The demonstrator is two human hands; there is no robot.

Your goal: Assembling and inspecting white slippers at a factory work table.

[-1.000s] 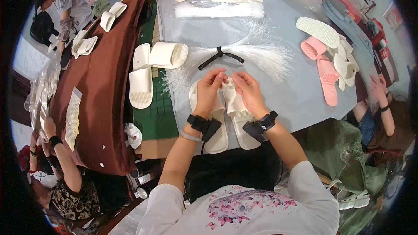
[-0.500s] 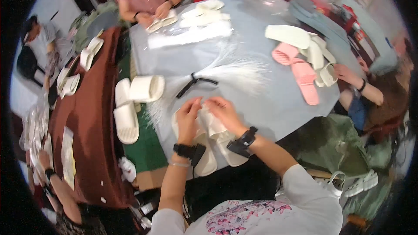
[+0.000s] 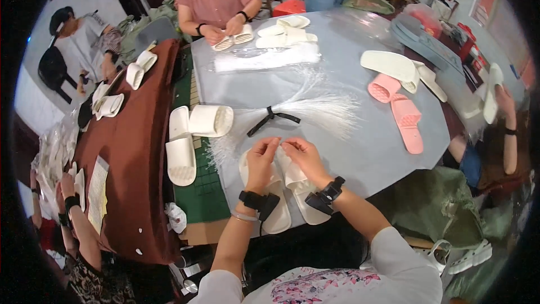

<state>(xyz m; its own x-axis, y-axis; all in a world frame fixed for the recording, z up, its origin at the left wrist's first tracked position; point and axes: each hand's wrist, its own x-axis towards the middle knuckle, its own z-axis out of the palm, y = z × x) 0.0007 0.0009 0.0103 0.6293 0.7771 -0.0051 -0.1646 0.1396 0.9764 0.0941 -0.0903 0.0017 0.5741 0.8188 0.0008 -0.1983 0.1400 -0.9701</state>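
Observation:
A pair of cream slide slippers [image 3: 275, 217] lies side by side at the near edge of the grey table, soles toward me. My left hand [image 3: 262, 160] and my right hand [image 3: 305, 160] are over their far ends, fingertips pinched close together. Whatever they pinch is too fine to make out. Just beyond my hands, a bundle of thin white strands [image 3: 326, 114], bound in the middle by a black strap [image 3: 273, 117], fans out over the tabletop. To the left are several more cream slippers [image 3: 181, 160], partly on a green mat.
Pink slippers [image 3: 406, 121] and cream ones [image 3: 388, 67] lie at the right of the table [image 3: 343, 169]. A clear-wrapped white bundle [image 3: 267, 58] is at the far side. A brown-covered table [image 3: 132, 163] stands left. Co-workers handle slippers at the far side, left and right.
My view has shifted, so the table sits further right and lower. My fingers stay pinched above the slippers. At the right, a co-worker's hand has lifted a cream slipper off the table.

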